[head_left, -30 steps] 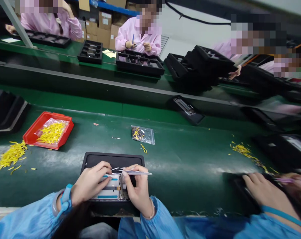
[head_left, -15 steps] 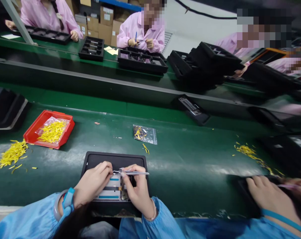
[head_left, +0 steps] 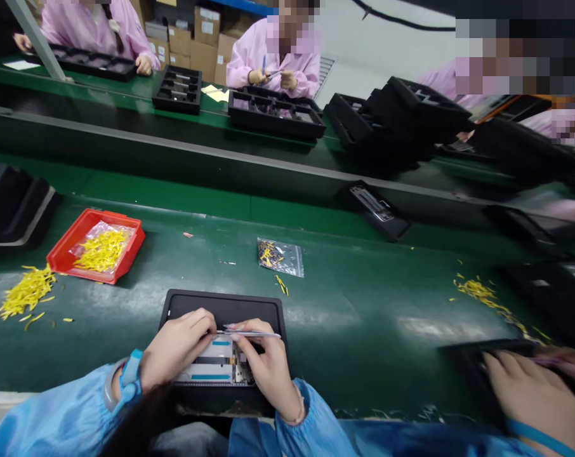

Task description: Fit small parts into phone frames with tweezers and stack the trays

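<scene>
In front of me an opened flat electronic device lies in a black tray; a silvery panel with blue strips, a dark ribbon and a circuit board along its right side show. My right hand pinches a pair of silvery tweezers, held nearly level, with the tips pointing left over the device's upper edge. My left hand, a blue strap on its wrist, rests over the device's upper left part. Its fingers are curled together close to the tweezer tips; what they pinch there, if anything, is hidden.
A red bin of yellow strips stands left, beside a loose yellow pile. Ahead lies a zip bag. At right, a co-worker's hand is over another black tray. Across the bench, people in pink work near black trays.
The view has shifted slightly. The tweezers in my right hand have tilted a little and their tips sit nearer my left fingers. My left hand stays on the device.
</scene>
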Tool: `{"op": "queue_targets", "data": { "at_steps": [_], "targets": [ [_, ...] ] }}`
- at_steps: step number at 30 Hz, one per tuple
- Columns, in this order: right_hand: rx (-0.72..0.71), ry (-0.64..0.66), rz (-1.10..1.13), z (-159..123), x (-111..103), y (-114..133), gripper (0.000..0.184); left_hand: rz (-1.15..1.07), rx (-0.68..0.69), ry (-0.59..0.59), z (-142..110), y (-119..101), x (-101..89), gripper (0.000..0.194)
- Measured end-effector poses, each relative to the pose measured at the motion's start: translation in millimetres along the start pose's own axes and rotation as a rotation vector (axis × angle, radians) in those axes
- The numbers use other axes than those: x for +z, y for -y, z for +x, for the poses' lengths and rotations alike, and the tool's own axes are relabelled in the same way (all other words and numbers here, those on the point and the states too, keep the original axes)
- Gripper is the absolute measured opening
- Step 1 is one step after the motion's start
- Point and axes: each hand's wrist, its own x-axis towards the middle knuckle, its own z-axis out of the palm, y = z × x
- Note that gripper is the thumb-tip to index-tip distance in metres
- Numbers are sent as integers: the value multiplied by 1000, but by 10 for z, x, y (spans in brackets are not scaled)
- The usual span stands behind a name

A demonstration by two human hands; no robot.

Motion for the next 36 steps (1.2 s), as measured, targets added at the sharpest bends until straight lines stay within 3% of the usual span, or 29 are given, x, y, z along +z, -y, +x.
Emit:
{"op": "queue_targets", "data": {
  "at_steps": [6,14,22,36],
  "targets": [
    [-85,-12,-51,13,-8,-23,3,-111,-20,20,17,29,-40,16],
    [8,75,-13,67,-84,22,6,-134,-6,10,12,45,-41,21],
    [11,-20,26,53,-91,47,5,-157,-40,30,-2,47,-40,21],
    [41,18,38,31,-117,47,8,-179,-9,2,13,31,-29,23]
  ]
}}
